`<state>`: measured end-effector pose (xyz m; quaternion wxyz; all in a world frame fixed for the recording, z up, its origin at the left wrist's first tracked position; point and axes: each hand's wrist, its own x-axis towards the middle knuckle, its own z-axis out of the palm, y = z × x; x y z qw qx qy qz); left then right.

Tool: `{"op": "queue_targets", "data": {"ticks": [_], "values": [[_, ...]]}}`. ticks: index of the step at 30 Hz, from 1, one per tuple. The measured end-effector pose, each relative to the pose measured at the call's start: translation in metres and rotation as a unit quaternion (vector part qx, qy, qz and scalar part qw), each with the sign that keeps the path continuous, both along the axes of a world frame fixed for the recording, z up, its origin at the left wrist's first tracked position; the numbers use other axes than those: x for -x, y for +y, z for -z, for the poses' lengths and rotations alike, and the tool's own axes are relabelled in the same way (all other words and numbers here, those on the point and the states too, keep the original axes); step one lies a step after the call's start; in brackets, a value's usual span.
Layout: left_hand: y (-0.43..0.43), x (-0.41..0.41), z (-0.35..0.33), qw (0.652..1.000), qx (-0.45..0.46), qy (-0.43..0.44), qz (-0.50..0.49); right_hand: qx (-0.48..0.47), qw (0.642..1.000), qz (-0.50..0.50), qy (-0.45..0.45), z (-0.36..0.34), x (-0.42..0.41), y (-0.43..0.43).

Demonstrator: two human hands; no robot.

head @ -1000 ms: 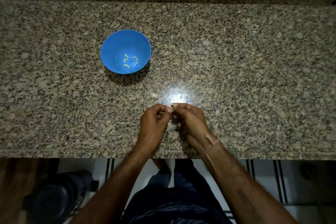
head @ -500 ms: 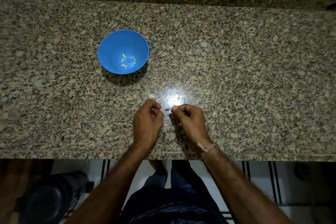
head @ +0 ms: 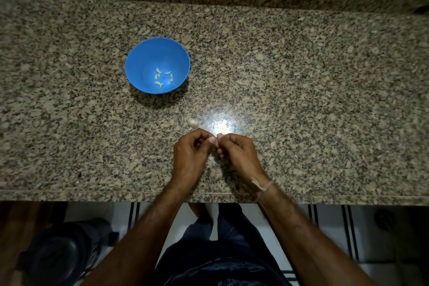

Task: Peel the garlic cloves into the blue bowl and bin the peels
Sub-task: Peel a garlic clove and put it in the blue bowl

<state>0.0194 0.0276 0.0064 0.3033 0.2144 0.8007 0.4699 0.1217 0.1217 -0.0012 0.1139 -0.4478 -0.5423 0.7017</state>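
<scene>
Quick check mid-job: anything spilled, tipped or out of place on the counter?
Nothing serious. The blue bowl stands upright with peeled cloves inside. The left hand and right hand pinch a garlic clove; a garlic piece lies beside them. One brownish fleck, maybe peel, sits far right on the counter.

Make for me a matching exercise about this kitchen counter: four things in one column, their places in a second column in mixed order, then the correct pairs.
Things
1. blue bowl
2. peeled cloves
3. unpeeled garlic
4. thread band

Places
A. round the right wrist
B. on the counter, just beyond the left hand
C. at the bottom of the bowl
D. on the counter, farther back and to the left

Pairs: 1-D, 2-C, 3-B, 4-A
</scene>
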Motion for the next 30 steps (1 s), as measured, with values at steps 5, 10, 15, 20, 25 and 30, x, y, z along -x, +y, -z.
{"op": "queue_targets", "data": {"ticks": [5, 10, 15, 20, 25, 30], "values": [[0.0, 0.001, 0.003, 0.998, 0.01, -0.031, -0.055, -0.052, 0.998, 0.01, 0.04, -0.001, -0.005, -0.002], [0.004, -0.004, -0.004, 0.998, 0.038, -0.013, -0.053, -0.08, 0.996, 0.002, 0.046, -0.003, -0.003, -0.002], [-0.002, -0.001, -0.002, 0.996, 0.039, 0.04, -0.064, -0.121, 0.992, 0.03, 0.009, 0.005, -0.003, 0.005], [-0.005, -0.003, -0.002, 1.0, -0.011, 0.015, -0.02, -0.129, 0.992, 0.009, 0.0, 0.01, 0.0, 0.004], [-0.003, -0.001, 0.002, 1.0, -0.004, 0.002, -0.009, -0.121, 0.992, -0.023, -0.009, 0.011, 0.002, -0.001], [-0.004, 0.0, 0.006, 0.999, 0.016, -0.027, -0.044, -0.149, 0.989, 0.002, 0.01, 0.012, 0.001, 0.0]]}}
